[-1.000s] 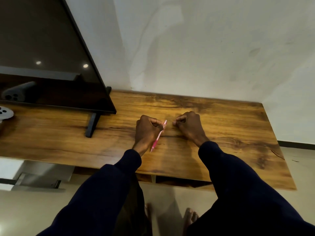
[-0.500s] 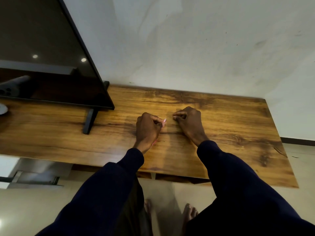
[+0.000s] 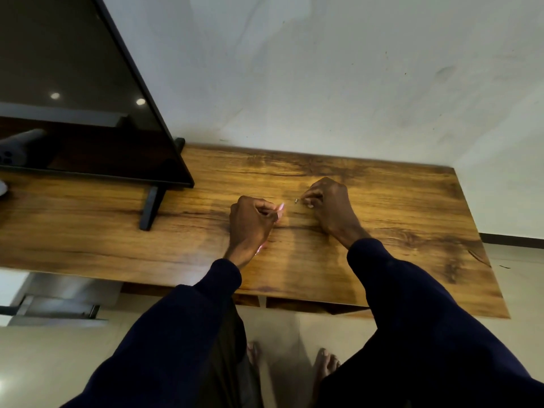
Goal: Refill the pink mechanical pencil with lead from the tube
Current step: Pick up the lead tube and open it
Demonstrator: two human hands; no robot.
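2 hands at work over a wooden table [image 3: 397,219], the pink mechanical pencil in the left one.

At centre frame the left hand [image 3: 250,225] is curled into a fist around the pink mechanical pencil [image 3: 280,208]; only its pale pink end shows above the knuckles, tilted toward the upper right, with a faint pink trace below the heel of the hand. Just right of it, apart from it, the right hand [image 3: 329,207] is bent over with thumb and forefinger pinched on a small dark piece [image 3: 296,200] that pokes out toward the pencil; it is too small to tell whether this is a lead tube or a cap, and nothing of any contents shows. A dark screen [image 3: 73,92] stands at upper left.
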